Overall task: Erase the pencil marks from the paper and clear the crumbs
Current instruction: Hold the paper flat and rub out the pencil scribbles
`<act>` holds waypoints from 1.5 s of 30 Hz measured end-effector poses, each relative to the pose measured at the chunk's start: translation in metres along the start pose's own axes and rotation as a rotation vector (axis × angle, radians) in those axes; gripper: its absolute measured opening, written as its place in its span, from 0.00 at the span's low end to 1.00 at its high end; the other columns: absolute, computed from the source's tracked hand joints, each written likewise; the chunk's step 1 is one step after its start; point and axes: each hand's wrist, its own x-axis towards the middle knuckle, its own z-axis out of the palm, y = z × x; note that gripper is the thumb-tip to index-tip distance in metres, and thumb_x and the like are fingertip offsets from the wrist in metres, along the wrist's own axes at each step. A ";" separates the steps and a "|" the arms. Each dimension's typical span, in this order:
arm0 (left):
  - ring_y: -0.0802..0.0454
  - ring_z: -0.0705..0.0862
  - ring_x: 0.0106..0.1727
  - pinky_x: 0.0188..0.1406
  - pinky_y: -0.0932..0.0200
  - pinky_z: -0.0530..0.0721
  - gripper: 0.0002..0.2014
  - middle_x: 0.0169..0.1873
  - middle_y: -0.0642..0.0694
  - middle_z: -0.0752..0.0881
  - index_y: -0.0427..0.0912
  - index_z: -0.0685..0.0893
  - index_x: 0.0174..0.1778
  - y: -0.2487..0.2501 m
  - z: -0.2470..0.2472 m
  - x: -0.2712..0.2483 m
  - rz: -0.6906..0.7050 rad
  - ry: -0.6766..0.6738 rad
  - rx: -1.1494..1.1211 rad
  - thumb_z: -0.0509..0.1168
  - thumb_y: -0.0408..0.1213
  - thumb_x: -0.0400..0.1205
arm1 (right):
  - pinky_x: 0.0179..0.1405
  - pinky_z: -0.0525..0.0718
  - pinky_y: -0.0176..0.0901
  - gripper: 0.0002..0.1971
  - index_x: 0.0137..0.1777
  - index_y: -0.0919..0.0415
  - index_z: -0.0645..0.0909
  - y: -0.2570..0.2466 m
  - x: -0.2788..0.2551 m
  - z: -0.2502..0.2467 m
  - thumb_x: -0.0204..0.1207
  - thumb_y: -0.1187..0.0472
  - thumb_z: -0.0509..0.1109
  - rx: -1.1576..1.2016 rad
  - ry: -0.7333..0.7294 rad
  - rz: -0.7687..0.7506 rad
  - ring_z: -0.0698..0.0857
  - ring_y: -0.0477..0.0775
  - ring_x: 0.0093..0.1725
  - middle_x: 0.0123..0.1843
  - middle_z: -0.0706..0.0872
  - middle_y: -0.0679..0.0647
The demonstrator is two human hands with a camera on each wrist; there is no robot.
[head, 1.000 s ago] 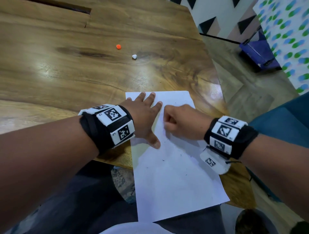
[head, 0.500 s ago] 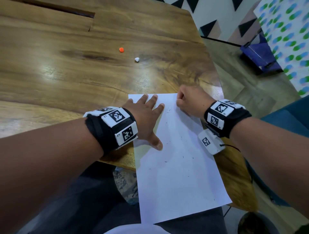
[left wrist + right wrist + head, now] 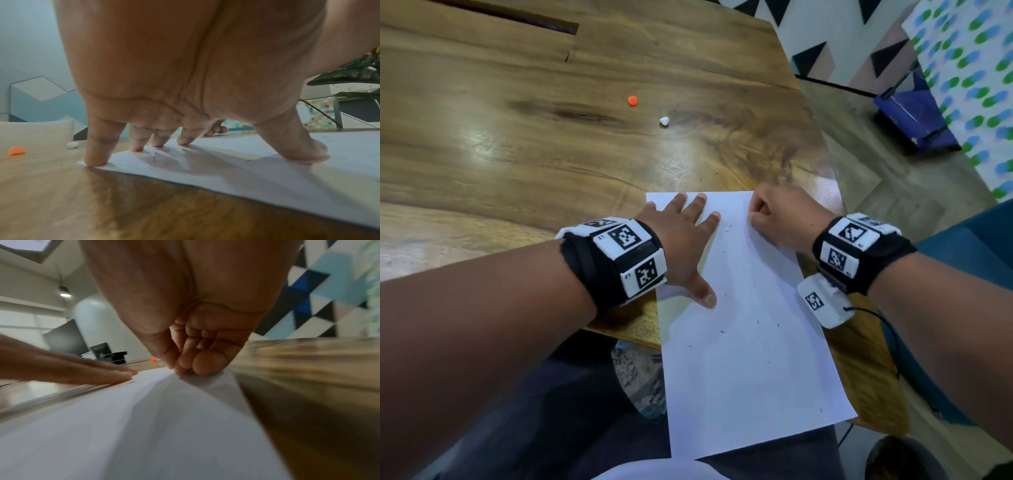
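The paper is thin and bends easily; left hand presses flat on it, right hand pinches its far corner.

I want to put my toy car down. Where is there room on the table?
Bare wood lies left of the paper and beyond the orange bit and white bit. It is crowded at the paper's far end, where the left hand and right hand sit.
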 end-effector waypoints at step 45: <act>0.39 0.36 0.90 0.84 0.28 0.53 0.71 0.89 0.44 0.32 0.50 0.34 0.89 -0.001 0.002 0.000 0.006 0.005 0.021 0.67 0.82 0.62 | 0.38 0.82 0.47 0.02 0.45 0.53 0.77 -0.015 -0.024 0.010 0.78 0.58 0.64 -0.005 -0.079 -0.095 0.81 0.54 0.40 0.37 0.83 0.48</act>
